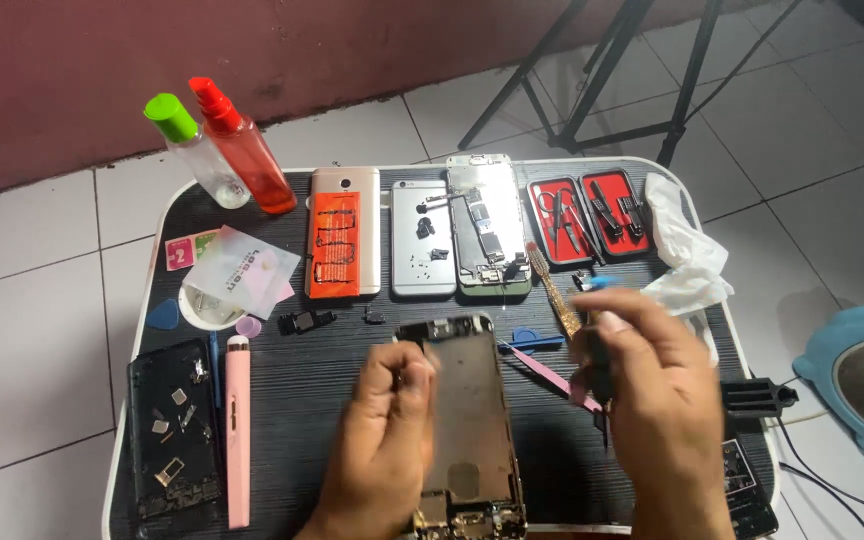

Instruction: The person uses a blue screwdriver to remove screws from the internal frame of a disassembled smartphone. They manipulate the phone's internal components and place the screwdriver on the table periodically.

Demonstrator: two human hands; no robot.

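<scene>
— What's under you?
— A dark table on white tile.
— And your hands?
— Your left hand pinches the edge of the opened phone, which lies flat just to its right. Your right hand is closed around a dark tool, held just right of the phone, blurred.
— Anything nearby?
— A pink pen lies well to the left of your left hand.

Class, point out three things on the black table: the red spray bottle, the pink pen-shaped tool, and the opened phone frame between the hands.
red spray bottle point(255, 160): head view, on its body.
pink pen-shaped tool point(238, 430): head view, mid-shaft.
opened phone frame point(470, 420): head view, inner plate.
</scene>
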